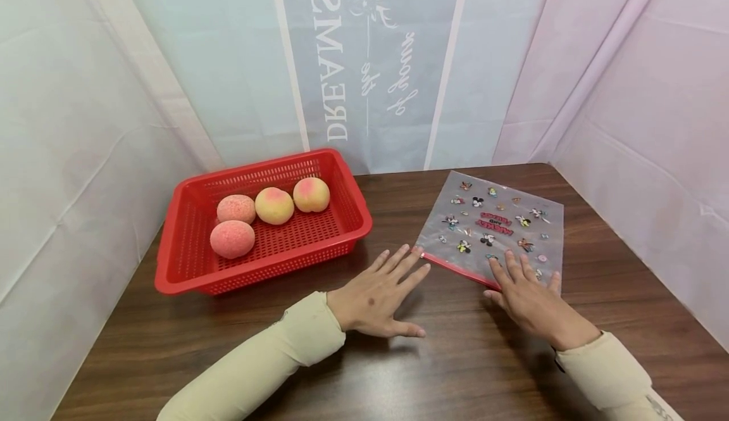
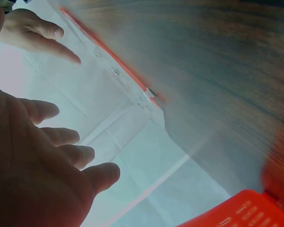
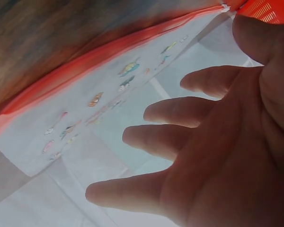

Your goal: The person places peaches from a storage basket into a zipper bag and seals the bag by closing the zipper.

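Observation:
A clear zip bag (image 1: 484, 218) printed with small cartoon figures lies flat on the table, its red zip edge (image 1: 455, 270) facing me. My right hand (image 1: 529, 297) is spread over the bag's near right part, fingers straight and holding nothing. Left of the zip, my left hand (image 1: 378, 294) is spread above the table, with its fingertips near the white slider (image 1: 420, 252). In the left wrist view the slider (image 2: 149, 94) shows at the end of the red strip, apart from the fingers.
A red plastic basket (image 1: 285, 275) stands at the left. Inside are two yellow-pink peaches (image 1: 274, 206) and two rough pinkish-red round fruits (image 1: 232, 238). Pale cloth walls (image 1: 655, 123) enclose the brown wooden table (image 1: 455, 370) at the back and sides.

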Demonstrator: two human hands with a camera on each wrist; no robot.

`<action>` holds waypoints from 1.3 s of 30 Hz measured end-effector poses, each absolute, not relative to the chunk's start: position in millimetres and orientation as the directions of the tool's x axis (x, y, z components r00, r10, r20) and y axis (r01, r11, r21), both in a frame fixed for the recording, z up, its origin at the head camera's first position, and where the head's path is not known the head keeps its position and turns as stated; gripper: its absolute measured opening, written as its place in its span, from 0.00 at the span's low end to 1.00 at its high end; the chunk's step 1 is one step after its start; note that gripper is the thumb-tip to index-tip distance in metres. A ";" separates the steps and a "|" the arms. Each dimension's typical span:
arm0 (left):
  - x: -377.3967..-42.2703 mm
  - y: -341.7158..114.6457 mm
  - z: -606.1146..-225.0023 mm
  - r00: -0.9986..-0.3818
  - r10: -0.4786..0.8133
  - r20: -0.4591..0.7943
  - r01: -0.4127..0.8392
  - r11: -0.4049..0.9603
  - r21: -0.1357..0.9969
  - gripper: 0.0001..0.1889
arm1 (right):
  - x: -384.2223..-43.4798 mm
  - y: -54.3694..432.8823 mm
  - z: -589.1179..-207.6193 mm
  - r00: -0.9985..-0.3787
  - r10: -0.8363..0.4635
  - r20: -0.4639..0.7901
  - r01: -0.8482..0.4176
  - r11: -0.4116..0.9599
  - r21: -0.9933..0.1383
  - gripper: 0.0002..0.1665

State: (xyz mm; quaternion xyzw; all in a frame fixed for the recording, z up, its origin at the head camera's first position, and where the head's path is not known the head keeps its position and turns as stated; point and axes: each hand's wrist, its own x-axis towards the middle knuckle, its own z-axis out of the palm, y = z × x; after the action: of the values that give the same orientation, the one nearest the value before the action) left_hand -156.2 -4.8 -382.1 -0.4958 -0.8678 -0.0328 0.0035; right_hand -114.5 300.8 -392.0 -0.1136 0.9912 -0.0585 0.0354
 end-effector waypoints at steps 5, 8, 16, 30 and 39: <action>-157.7 -4.7 -382.9 -0.506 0.862 0.042 0.862 0.504 0.052 0.52 | -114.9 303.4 -396.3 -0.971 -0.234 -0.048 -0.228 0.968 -0.103 0.39; -157.8 -4.1 -382.6 -0.507 0.861 0.039 0.862 0.504 0.054 0.52 | -114.2 304.7 -398.1 -0.971 -0.235 -0.035 -0.230 0.968 -0.097 0.38; -158.1 -2.2 -383.9 -0.494 0.868 0.046 0.868 0.491 0.070 0.52 | -113.9 308.5 -402.1 -0.973 -0.224 -0.053 -0.217 0.970 -0.108 0.37; -159.1 -0.1 -382.7 -0.489 0.871 0.052 0.871 0.485 0.076 0.52 | -116.2 313.1 -408.0 -0.973 -0.226 -0.046 -0.220 0.970 -0.106 0.32; -159.9 1.4 -383.7 -0.480 0.876 0.045 0.876 0.476 0.081 0.52 | -119.2 315.4 -411.0 -0.968 -0.247 -0.040 -0.241 0.964 -0.113 0.30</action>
State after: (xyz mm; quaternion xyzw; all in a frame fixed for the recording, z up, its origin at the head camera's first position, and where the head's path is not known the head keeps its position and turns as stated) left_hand -159.9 1.4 -383.7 -0.5098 -0.8591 -0.0462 -0.0015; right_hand -119.2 315.4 -411.0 -0.1230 0.9906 -0.0536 0.0270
